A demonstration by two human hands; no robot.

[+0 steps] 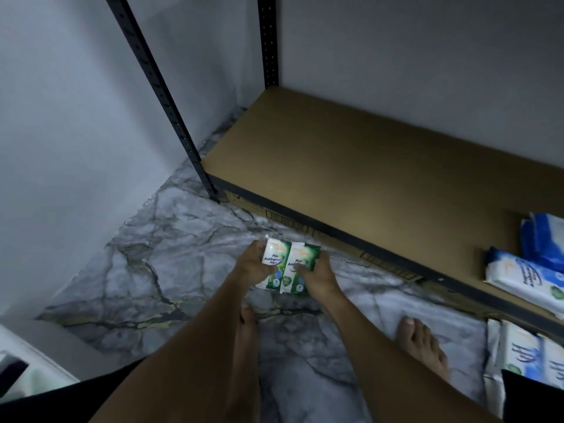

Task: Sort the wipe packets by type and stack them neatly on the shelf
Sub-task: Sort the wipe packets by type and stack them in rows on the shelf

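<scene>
Left hand (pixel 253 265) and right hand (pixel 319 274) grip two green-and-white plastic wipe packets (pixel 300 259) by the outer edges, just in front of the brown board shelf (pixel 335 166), probably light, squishy, bit slippery.

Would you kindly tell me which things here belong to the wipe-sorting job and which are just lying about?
Part of the job: green pine packets, gripped side by side by the left hand and right hand; shelf board; blue packets on it; floor packets at right.
Just lying about: white object at bottom left; dark object at bottom right.
</scene>
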